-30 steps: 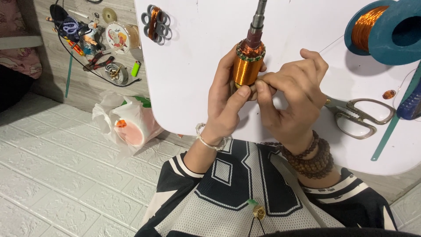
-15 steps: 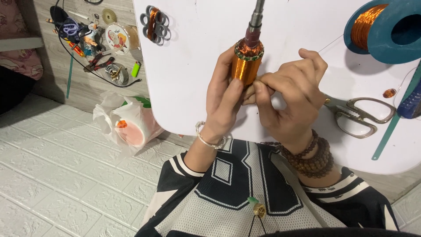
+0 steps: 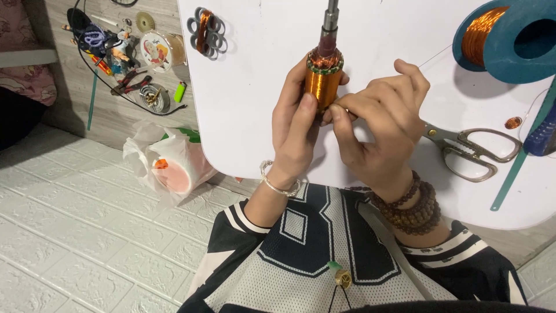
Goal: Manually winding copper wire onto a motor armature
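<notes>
Gripping the copper-wound motor armature (image 3: 324,81) upright over the white worktop (image 3: 260,87), the left hand (image 3: 298,124) wraps its body so the shaft points away and the windings face the right hand (image 3: 376,124), whose fingertips (image 3: 339,113) pinch closed at its lower edge, seemingly on fine wire. Scissors (image 3: 472,150) lie just right of that hand, within reach; a blue spool of copper wire (image 3: 504,32) sits farther off at the corner.

Left hand (image 3: 296,130) curled in a grip, thumb up — right hand (image 3: 379,124) alongside, fingertips pinched, touching.
</notes>
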